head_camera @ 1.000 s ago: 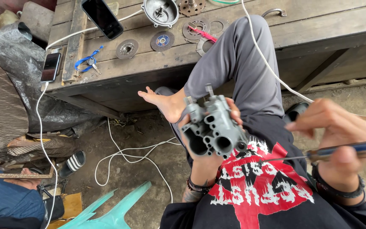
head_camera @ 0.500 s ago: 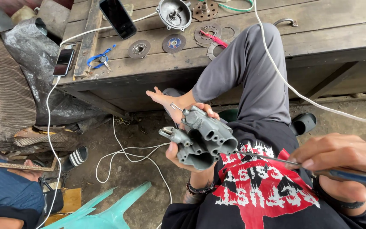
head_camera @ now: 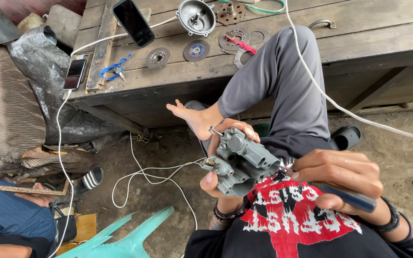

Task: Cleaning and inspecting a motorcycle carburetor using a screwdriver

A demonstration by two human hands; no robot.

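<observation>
While the person sits with one knee raised beside the wooden bench (head_camera: 359, 28), the left hand (head_camera: 225, 157) cups a grey cast-metal engine part (head_camera: 242, 160), seemingly a carburettor body, fingers (head_camera: 237, 126) wrapped over its far side and thumb across the near face. The part is held in the air over the lap, just above the black shirt with red and white print (head_camera: 292, 224), well below the bench edge.

Right hand (head_camera: 338, 177) is clenched around a screwdriver with a dark blue handle (head_camera: 354, 198); the thin shaft runs leftward from the fist and its tip meets the right-hand side of the metal part. So the part lies directly left of the right hand, touching distance, tool axis roughly level and pointing into it. The part's long axis tilts from upper left to lower right, its bored openings facing down toward the camera.

Relative to the metal part: on the bench above lie two grinding discs (head_camera: 157, 58), a round metal housing (head_camera: 196, 16), flat gaskets and plates, a black phone (head_camera: 134, 21) and a blue-looped key. A white cable (head_camera: 144, 174) trails on the dirt floor to the left; a teal plastic chair (head_camera: 120, 239) sits lower left. A bare foot (head_camera: 192, 117) rests just above the part.
</observation>
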